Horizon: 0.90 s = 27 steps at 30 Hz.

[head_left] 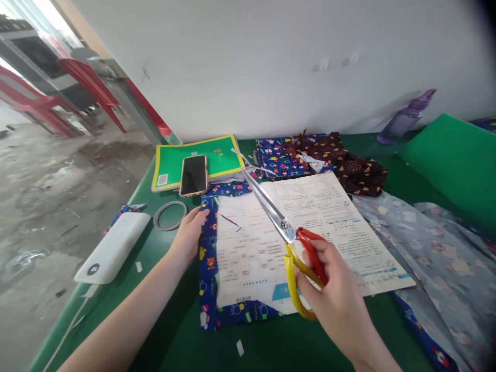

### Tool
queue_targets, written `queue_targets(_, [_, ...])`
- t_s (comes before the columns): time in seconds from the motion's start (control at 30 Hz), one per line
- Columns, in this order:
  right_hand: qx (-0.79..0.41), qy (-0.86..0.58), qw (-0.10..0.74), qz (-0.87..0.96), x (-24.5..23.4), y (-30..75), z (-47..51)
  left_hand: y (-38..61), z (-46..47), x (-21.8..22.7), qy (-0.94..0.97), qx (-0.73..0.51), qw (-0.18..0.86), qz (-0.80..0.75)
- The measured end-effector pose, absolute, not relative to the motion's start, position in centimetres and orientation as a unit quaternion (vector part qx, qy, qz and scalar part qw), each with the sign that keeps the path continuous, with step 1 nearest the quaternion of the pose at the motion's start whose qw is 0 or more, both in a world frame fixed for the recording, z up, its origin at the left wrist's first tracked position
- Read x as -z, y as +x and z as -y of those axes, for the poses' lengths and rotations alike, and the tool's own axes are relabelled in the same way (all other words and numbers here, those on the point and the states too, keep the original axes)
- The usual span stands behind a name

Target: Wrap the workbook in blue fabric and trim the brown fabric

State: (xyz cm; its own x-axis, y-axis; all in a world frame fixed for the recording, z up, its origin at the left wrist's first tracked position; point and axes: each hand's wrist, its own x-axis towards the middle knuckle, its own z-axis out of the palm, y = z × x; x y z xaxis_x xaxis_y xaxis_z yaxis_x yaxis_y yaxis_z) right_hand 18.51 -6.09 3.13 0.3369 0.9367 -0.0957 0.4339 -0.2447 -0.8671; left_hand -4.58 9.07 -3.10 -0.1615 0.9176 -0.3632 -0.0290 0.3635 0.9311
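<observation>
My right hand [333, 289] is closed around the handles of a pair of scissors [284, 225], one handle red and the other yellow. The long metal blades lie together, pointing up and left above an open booklet [329, 227] of printed pages. Blue patterned fabric [209, 274] is folded over the booklet's left edge and part of its bottom edge. At the upper left corner of that fold, my left hand [189, 230] grips the fabric with its fingertips. A thin thread-like scrap [229, 221] rests on the left page.
Left of the booklet are a tape roll [170, 215], a white power bank [114, 248] with a cable, and a phone [194, 174] on a green book [225, 150]. Behind lies brown fabric [358, 168]; a purple bottle [405, 119] stands by the wall. More fabric [437, 248] covers the right.
</observation>
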Motion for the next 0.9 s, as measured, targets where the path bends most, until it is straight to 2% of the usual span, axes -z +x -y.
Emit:
queue_targets(0.23, [-0.178,-0.762,0.294,0.549,-2.6,22.0,4.6,-6.5,-9.2,3.7,0.541,-0.398,0.38,-0.636])
queue_targets(0.33, [-0.146,-0.767,0.279,0.559,-2.1,23.3,4.2,-6.7,-8.7,3.5,0.699,-0.356,0.205,-0.585])
queue_targets(0.43, [-0.121,-0.769,0.274,0.565,-1.7,23.8,3.9,-6.1,-8.4,3.4,0.839,-0.249,0.052,-0.48])
queue_targets(0.53, [-0.119,-0.765,0.272,0.572,-1.7,23.8,3.8,-5.4,-8.4,3.6,0.884,-0.182,0.044,-0.428])
queue_targets(0.63, [-0.115,-0.745,0.284,0.592,-1.9,23.6,3.8,-5.0,-8.7,3.8,0.893,-0.167,0.07,-0.412])
queue_targets(0.8, [-0.085,-0.72,0.33,0.604,-2.6,24.2,3.4,-4.9,-9.5,4.0,0.893,-0.176,0.101,-0.401])
queue_targets(0.9, [-0.081,-0.718,0.329,0.608,-2.9,25.2,2.9,-4.8,-9.9,3.8,0.876,-0.213,0.123,-0.415])
